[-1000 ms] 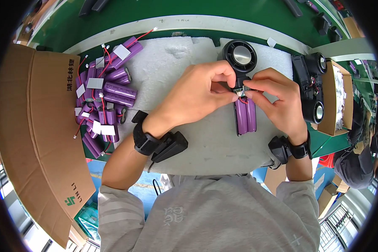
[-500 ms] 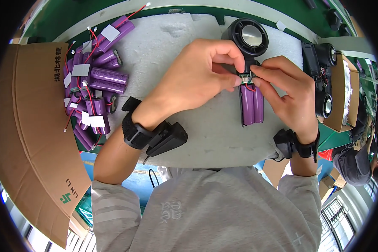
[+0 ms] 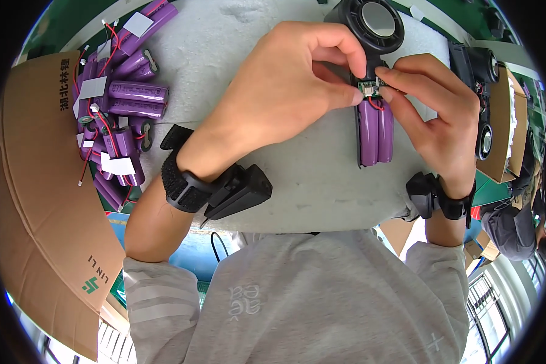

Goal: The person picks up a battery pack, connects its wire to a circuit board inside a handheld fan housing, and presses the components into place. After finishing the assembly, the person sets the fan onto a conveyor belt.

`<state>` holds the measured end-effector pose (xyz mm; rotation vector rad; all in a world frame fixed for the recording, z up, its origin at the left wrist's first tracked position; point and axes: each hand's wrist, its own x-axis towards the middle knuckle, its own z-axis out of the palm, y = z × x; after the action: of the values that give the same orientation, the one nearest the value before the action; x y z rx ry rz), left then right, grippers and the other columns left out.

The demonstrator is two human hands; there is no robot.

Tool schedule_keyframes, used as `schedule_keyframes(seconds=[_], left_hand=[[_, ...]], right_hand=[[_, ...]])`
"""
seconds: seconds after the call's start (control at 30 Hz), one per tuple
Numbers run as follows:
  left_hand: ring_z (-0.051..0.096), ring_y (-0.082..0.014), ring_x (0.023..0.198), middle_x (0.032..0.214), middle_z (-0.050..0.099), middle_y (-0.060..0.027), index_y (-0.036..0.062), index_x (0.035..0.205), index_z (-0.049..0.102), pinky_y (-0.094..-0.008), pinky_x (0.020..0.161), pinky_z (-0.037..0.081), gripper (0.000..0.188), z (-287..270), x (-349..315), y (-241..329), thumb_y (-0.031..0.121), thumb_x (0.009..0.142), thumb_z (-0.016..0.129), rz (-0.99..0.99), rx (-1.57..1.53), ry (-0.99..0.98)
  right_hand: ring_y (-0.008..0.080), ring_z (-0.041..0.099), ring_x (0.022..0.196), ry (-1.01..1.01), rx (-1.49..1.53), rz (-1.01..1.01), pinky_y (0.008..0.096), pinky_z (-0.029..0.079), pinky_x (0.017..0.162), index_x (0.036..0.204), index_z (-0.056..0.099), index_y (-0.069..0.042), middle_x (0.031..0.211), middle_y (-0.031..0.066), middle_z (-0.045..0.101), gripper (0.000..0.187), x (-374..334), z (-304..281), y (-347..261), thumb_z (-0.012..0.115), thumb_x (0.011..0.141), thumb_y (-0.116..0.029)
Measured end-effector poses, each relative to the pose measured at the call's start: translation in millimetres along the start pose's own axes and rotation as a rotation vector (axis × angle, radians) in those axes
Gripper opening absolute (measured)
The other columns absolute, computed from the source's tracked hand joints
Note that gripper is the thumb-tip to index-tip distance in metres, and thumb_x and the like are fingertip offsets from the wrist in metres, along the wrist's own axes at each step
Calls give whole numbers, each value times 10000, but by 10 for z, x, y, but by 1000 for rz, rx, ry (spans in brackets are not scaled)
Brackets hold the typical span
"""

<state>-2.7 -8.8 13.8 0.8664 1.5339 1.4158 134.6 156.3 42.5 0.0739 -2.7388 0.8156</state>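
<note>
A black handheld fan body lies on the foam-covered work surface, its round head away from me. Two purple battery cells sit side by side in its open handle, and a short red wire runs from them. Between cells and head is a small green circuit board. My left hand has thumb and forefinger at the board's left side, thumb tip against it. My right hand pinches the board's right edge between thumb and fingers. Fingertips hide part of the board.
Purple battery packs with red wires and white tabs are heaped at the left, beside a large cardboard box. More black fan bodies and an open carton stand at the right. A person in dark clothing is beyond.
The whole view has shifted, with the fan and my hands sitting higher and farther right in it. Both hands stay at the circuit board, with only slight finger movement.
</note>
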Motion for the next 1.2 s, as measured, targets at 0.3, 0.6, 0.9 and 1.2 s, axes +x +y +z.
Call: schedule_keyframes(seconds=[0.3,0.6,0.9,1.2], left_hand=[[652,-131,818,899,680,-66,10,952,633,-251,740,519,165,-36,66,-150,-29,794,661,344,125,-2],[610,-82,883,961,646,-42,-9,1014,591,-216,779,499,196,-30,38,7,-83,842,648,145,-29,-117],[612,-90,892,962,659,-52,-11,997,600,-222,791,500,187,-74,91,-232,-100,838,639,759,327,-104],[618,-97,910,972,663,-58,-18,1031,621,-234,822,504,178,-31,45,-18,-78,863,622,-115,-249,-112]], right_hand=[[190,634,754,17,-48,-33,263,503,656,996,706,14,906,107,645,271,-20,-4,-10,698,741,104],[193,635,772,-49,-36,-12,267,505,666,1003,704,12,915,103,644,271,-2,-39,-24,695,750,109],[197,634,775,-29,-95,-3,269,503,672,1003,701,15,915,99,639,243,7,-12,-69,704,769,81],[194,616,765,-56,-104,38,266,491,671,992,692,25,912,95,630,212,18,-20,-90,704,783,61]])
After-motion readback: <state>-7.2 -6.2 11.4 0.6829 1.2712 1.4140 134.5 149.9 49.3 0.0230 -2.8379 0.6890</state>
